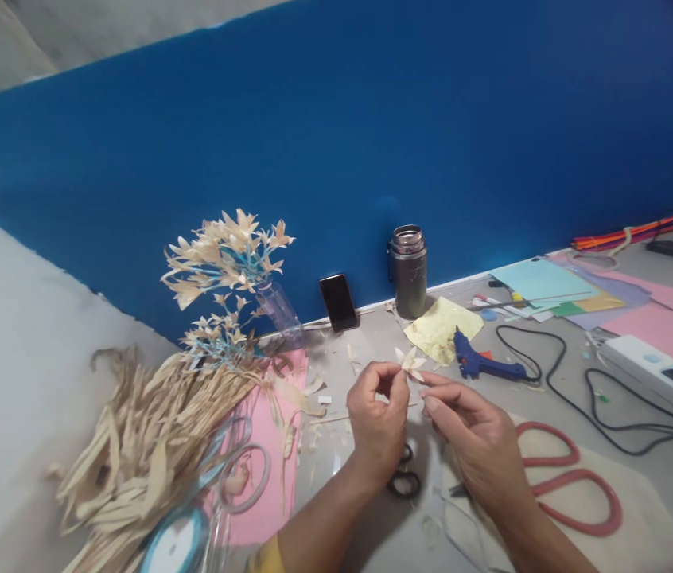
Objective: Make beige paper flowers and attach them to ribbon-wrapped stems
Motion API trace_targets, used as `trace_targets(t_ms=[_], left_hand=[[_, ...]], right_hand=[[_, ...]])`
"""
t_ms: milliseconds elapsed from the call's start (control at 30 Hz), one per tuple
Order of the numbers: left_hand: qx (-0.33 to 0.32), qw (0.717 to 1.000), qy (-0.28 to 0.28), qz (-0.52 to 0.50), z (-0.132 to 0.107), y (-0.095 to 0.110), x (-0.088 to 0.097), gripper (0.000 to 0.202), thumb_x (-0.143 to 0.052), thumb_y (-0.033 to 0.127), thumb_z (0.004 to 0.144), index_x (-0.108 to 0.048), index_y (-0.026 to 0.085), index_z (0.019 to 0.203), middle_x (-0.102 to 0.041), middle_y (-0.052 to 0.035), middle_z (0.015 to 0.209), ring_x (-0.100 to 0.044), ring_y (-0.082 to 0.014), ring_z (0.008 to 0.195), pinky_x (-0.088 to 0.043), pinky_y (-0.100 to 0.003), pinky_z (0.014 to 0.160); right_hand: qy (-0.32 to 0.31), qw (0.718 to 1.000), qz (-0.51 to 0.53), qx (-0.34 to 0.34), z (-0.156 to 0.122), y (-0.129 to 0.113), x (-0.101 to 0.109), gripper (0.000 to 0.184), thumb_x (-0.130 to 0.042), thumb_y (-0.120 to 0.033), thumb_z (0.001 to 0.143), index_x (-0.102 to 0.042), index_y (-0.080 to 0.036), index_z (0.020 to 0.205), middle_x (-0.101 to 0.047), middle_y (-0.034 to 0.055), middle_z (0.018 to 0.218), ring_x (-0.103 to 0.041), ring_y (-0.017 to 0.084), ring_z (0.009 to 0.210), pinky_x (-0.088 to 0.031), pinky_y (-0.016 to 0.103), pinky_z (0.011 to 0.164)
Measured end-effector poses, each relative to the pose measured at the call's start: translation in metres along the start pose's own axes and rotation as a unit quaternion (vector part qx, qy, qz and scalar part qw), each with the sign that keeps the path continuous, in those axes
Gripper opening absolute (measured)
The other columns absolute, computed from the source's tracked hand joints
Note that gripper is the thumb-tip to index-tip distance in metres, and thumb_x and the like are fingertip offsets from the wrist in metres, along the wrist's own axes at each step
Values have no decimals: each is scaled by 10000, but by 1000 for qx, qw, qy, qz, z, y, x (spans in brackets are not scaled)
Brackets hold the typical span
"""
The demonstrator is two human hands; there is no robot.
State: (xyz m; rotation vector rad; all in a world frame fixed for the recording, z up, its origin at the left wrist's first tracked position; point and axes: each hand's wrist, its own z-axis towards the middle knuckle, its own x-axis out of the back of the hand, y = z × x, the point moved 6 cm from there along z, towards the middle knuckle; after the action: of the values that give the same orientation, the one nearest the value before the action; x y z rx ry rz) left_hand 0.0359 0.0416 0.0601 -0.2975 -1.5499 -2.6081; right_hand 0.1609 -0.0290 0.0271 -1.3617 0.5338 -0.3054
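My left hand [377,414] is closed, thumb and forefinger pinching the base of a small cream-coloured handmade flower [410,364] with pointed petals. Just to its right, my right hand [473,434] has its thumb and fingertips pressed together close under the petals. Whatever sits in that pinch is too small to make out. Beneath the hands, black-handled scissors [405,483] lie partly covered by my left wrist. Larger scissors with red handles [581,497] rest by my right forearm, their blades partly hidden.
At left lie dried husk strips [134,446], a tape roll [175,541] and pink paper [280,477]. Similar flowers [229,251] stand in a clear vase [280,310]. Behind are a phone [339,302], flask [409,274], blue glue gun [483,362], power strip [652,366] and a looping cable [563,350].
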Motion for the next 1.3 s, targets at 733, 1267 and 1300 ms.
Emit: trace_targets(t_ms=[733, 1267, 1300], left_hand=[[1, 993, -41, -111, 7, 5, 3, 117, -695, 98, 741, -679, 171, 650, -626, -35, 815, -608, -146, 786, -454, -233, 660], [325, 881, -167, -300, 7, -30, -13, 297, -866, 212, 532, -604, 151, 658, -603, 28, 629, -544, -86, 589, -449, -220, 610], [338, 878, -170, -292, 7, -30, -13, 295, -864, 211, 533, -606, 151, 663, -603, 28, 621, -544, -85, 582, -450, -216, 601]], right_hand=[[19, 999, 45, -4, -5, 12, 8, 147, -761, -364, 782, -786, -226, 826, -748, 118, 1139, -676, 310, 1096, -568, 348, 849], [-17, 1000, 7, -10, -4, 4, 2, 211, -716, -380, 814, -724, -191, 721, -750, 135, 1070, -666, 309, 1077, -553, 304, 721], [-18, 1000, 1, -15, -4, 4, 2, 205, -717, -384, 811, -731, -191, 743, -748, 132, 1081, -682, 300, 1033, -554, 307, 715]])
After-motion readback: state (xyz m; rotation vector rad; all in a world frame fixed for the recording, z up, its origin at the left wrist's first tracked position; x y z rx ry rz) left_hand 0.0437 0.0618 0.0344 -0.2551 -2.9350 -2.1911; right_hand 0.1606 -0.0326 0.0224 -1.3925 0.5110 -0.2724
